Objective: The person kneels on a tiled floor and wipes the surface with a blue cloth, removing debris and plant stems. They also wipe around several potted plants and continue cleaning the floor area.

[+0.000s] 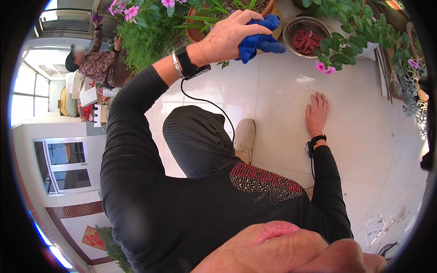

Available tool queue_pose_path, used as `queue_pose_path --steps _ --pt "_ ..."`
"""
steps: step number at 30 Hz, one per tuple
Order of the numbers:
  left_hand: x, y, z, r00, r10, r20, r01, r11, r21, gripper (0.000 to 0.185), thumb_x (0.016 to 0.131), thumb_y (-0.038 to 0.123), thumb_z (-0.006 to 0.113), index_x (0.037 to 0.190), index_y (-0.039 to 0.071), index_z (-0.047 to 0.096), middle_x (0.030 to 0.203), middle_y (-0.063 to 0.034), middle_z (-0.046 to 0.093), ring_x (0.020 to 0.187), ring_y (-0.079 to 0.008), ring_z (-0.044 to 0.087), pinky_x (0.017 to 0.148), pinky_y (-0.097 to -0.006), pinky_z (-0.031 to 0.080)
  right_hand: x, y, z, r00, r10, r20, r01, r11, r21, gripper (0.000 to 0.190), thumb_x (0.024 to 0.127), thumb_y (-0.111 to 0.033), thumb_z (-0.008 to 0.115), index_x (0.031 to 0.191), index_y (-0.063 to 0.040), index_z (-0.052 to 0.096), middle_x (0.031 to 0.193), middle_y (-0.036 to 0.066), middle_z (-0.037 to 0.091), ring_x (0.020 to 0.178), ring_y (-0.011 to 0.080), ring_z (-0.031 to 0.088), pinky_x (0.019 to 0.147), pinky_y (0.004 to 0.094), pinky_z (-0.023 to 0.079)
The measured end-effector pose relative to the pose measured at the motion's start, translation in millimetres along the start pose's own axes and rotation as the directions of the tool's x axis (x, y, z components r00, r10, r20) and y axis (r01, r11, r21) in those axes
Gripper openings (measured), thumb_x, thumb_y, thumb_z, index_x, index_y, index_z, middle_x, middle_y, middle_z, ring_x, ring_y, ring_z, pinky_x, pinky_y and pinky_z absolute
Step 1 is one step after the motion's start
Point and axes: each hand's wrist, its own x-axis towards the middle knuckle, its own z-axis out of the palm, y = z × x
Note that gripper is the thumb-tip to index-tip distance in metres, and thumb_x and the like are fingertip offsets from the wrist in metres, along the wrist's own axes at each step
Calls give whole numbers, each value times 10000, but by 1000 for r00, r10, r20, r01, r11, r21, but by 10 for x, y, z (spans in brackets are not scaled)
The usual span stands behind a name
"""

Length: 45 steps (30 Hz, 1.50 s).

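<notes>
My left hand (228,37) is closed around a crumpled blue cloth (254,44), raised in front of a terracotta plant pot (194,25). One rolled end of the cloth sticks out to the right. Just right of it stands a metal bowl (289,34) holding shrivelled red pieces (307,41) that look like dried chillies. Palm down and with nothing in it, my right hand (317,114) is spread over the pale tiled floor (283,112). Whether it touches the tiles I cannot tell. Both wrists wear black straps with small cabled devices.
Pink-flowered plants (355,44) overhang the bowl, and a feathery green plant (146,44) grows at the upper left. My bent knee (196,140) and beige shoe (246,136) lie below. Another person (99,66) is beside stacked boxes (89,97), holding something purple (96,17).
</notes>
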Motion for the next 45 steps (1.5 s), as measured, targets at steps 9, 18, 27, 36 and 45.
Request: queue_pose_path --steps 9,18,27,36,45 --pt "791 -136 628 957 172 234 -279 765 580 214 827 175 804 1028 110 773 1076 -68 643 1136 -266 623 1003 -397 494 13 -14 5 1000 -13 -22 13 1000 -27 465 982 -148 696 1435 -61 635 1607 110 534 1544 361 420 1289 532 355" --pt "-478 199 643 780 -52 623 139 986 -92 519 785 -31 725 1278 132 744 1264 -101 688 1179 -360 683 966 -461 590 -9 28 40 1000 4 -11 -4 999 -38 470 991 -171 685 1445 -67 627 1611 105 524 1542 358 421 1298 529 344" --pt "-642 -280 680 949 257 180 -299 917 265 457 876 44 751 1316 162 717 1396 -99 653 1285 -309 643 1066 -430 564 12 70 106 1000 -14 -20 13 999 -40 479 998 -191 695 1465 -106 628 1622 77 522 1556 339 409 1295 516 347" --pt "-1986 -793 965 -48 -985 169 553 -167 -816 228 967 22 737 1191 -19 731 1153 -131 795 1065 -286 774 908 -419 623 7 36 89 1000 -9 -2 9 998 -68 483 1005 -183 689 1477 -110 618 1626 82 531 1553 347 417 1282 516 347" --pt "-1227 -676 1546 315 -842 438 237 -377 -896 233 1084 54 556 1287 63 668 1225 -82 749 1162 -262 729 1096 -428 582 3 5 82 1000 -8 -18 6 996 -92 474 1008 -186 682 1472 -112 620 1622 80 539 1554 346 423 1280 522 347"
